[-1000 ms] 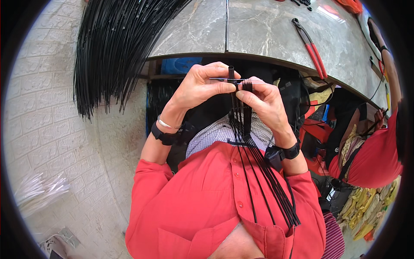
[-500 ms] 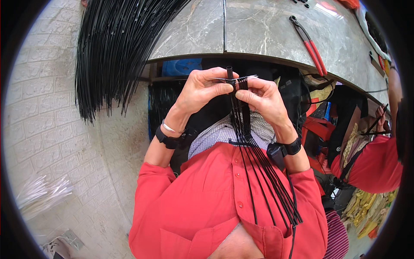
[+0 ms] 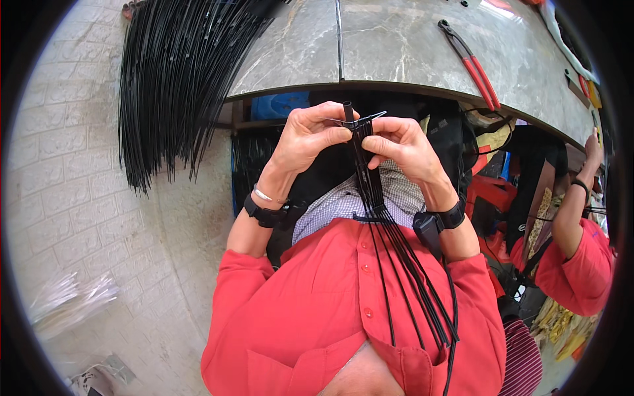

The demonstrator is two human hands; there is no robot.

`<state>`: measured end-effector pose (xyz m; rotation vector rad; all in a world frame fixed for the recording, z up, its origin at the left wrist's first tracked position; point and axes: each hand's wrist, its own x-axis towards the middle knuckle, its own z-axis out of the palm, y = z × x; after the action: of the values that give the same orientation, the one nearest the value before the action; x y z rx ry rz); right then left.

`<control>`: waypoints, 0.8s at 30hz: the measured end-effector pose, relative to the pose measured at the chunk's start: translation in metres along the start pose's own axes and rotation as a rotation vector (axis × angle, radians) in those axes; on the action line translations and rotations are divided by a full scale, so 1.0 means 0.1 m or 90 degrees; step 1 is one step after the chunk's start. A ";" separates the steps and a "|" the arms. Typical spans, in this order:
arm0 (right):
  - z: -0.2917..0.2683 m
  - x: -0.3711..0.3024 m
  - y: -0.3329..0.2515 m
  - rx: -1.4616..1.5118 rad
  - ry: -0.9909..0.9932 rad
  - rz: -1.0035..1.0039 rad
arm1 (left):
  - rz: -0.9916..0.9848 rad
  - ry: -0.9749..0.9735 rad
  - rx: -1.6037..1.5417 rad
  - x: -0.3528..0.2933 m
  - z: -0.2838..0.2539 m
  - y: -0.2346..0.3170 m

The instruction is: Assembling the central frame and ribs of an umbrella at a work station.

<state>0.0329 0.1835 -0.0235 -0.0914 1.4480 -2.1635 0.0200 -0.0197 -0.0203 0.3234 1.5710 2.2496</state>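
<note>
A bundle of thin black cords [image 3: 371,185] hangs between my hands and fans out over my red shirt, gathered near the waist by a dark crosspiece [image 3: 370,217]. My left hand [image 3: 309,135] is closed in a pinch at the bundle's upper end, beside a short upright black tube [image 3: 348,110]. Across the top lies a thin strip [image 3: 376,115], its right end tilted up. My right hand [image 3: 406,150] pinches the cords just right of the tube, thumb against them and lower fingers curled. The fingertips partly hide where the strip and cords meet.
A grey stone-patterned table [image 3: 396,49] stands ahead, bearing red-handled pliers [image 3: 472,66]. Long black strands [image 3: 175,99] hang over its left end. At right, a co-worker's arm [image 3: 573,204] reaches to the table edge near a red stool [image 3: 490,195]. Pale strips [image 3: 69,303] lie at lower left.
My right fingers have shifted slightly on the cords, and the strip's right end now angles upward. The co-worker's arm has moved up to the table edge. The whole view has shifted a little.
</note>
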 end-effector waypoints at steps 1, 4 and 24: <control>0.00 0.00 0.00 0.002 -0.005 0.015 | 0.024 -0.009 -0.006 0.00 -0.01 -0.02; 0.01 -0.01 0.00 0.009 0.002 0.028 | 0.045 -0.024 -0.024 -0.01 -0.02 -0.07; -0.38 0.27 0.36 0.087 -0.152 0.085 | 0.060 -0.014 0.139 0.22 0.00 -0.19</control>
<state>0.0109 0.1925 -0.0773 -0.1918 1.1385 -2.0574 0.0040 -0.0041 -0.0389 0.4896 1.8300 2.1369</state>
